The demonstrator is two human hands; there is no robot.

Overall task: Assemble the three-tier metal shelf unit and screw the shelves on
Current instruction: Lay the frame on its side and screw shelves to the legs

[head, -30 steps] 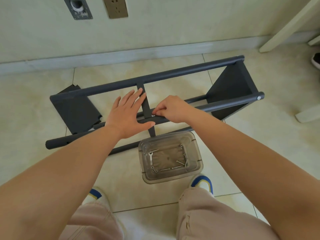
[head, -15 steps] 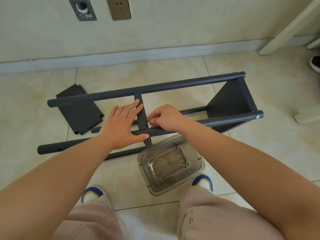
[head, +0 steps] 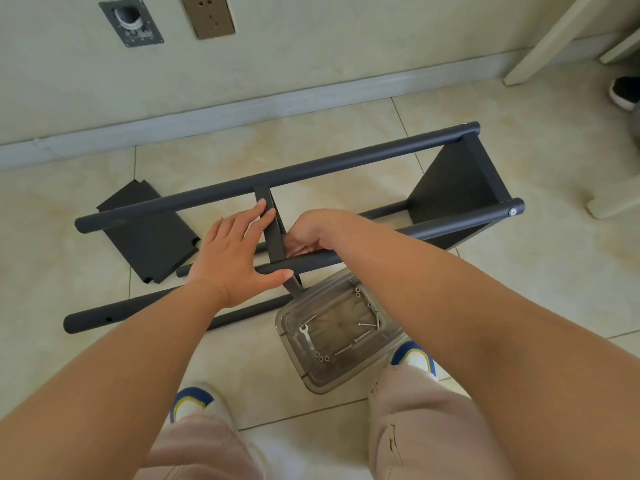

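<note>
The dark grey shelf frame lies on its side on the tiled floor. Its far pole [head: 346,161] and near pole [head: 433,226] are joined by an end shelf [head: 450,188] at the right and a middle shelf [head: 273,233]. My left hand [head: 228,251] presses flat on the near pole and the middle shelf's edge, fingers straight and thumb along the pole. My right hand [head: 315,226] reaches down inside the frame just right of the middle shelf. Its fingers are curled behind the near pole, and anything they hold is hidden. A loose shelf panel [head: 149,237] lies flat at the left.
A clear plastic box [head: 349,379] stands on the floor below the frame, between my shoes. It holds a small wrench [head: 306,336], several screws and nuts. The wall and skirting run close behind the frame. White furniture legs [head: 547,39] and someone's shoe [head: 623,93] are at right.
My right hand has gone from the top of the near pole down into the frame beside the middle shelf. My left hand has stayed pressed on the pole and shelf edge.
</note>
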